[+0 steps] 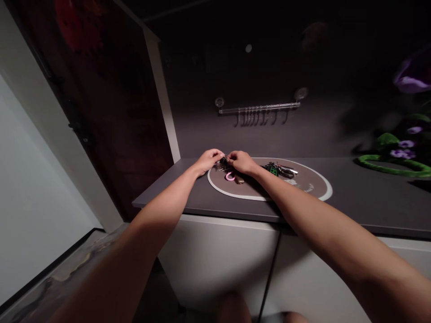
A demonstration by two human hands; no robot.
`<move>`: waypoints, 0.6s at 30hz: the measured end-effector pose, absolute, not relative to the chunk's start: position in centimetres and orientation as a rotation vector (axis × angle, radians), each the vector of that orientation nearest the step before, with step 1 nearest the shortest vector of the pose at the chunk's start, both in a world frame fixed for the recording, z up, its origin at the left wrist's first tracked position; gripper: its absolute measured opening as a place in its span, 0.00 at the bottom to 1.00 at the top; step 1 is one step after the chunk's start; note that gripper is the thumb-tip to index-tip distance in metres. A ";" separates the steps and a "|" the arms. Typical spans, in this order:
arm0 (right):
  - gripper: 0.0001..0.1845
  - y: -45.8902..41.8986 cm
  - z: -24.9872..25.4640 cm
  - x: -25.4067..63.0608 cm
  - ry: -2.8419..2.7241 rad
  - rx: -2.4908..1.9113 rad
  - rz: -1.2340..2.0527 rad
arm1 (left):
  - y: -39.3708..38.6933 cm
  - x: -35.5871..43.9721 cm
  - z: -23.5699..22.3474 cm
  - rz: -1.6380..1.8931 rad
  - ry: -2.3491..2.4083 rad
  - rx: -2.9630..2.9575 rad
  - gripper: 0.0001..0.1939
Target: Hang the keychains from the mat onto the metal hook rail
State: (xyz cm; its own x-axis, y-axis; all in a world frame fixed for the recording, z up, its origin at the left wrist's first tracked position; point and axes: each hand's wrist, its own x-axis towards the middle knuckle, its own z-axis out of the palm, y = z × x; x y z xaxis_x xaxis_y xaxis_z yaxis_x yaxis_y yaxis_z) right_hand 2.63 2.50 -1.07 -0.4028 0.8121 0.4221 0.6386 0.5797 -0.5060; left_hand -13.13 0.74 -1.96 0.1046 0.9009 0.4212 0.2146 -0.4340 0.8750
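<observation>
My left hand (209, 161) and my right hand (240, 162) meet over the left part of an oval brown mat (249, 190) with a white rim. Both have their fingers pinched on a dark bunch of keys (223, 163), small and partly hidden by the fingers. A pink ring (230, 176) and a brown fob (239, 179) lie on the mat just below my right hand. Right of that hand rests a second bunch of keys (286, 172) with a black and green tag (273, 170).
The mat lies on a dark grey counter (350, 202) above white cabinet doors (218, 251). A clear rail with several hooks (259, 108) is fixed to the wall behind. Purple flowers with a green hoop (393, 168) stand at the right. A dark door (111, 112) is at the left.
</observation>
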 end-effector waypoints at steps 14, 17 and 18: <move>0.06 3.2 -1.4 2.3 -1.830 -0.790 0.787 | 0.8 -12.5 -2.1 1.513 0.827 1.293 0.08; 0.07 3.3 -1.5 2.3 -1.805 -0.760 0.780 | 0.8 -12.4 -2.1 1.527 0.815 1.282 0.08; 0.08 3.3 -1.5 2.3 -1.797 -0.751 0.781 | 0.8 -12.4 -2.1 1.533 0.812 1.281 0.08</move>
State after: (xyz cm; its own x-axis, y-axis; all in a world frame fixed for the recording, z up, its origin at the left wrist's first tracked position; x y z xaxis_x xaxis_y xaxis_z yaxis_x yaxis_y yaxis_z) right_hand 2.31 3.34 -1.52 -0.3110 0.7824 0.5396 0.1389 0.5991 -0.7885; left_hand -12.39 0.82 -2.14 -0.0048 0.9398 0.3417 -0.2452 -0.3324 0.9107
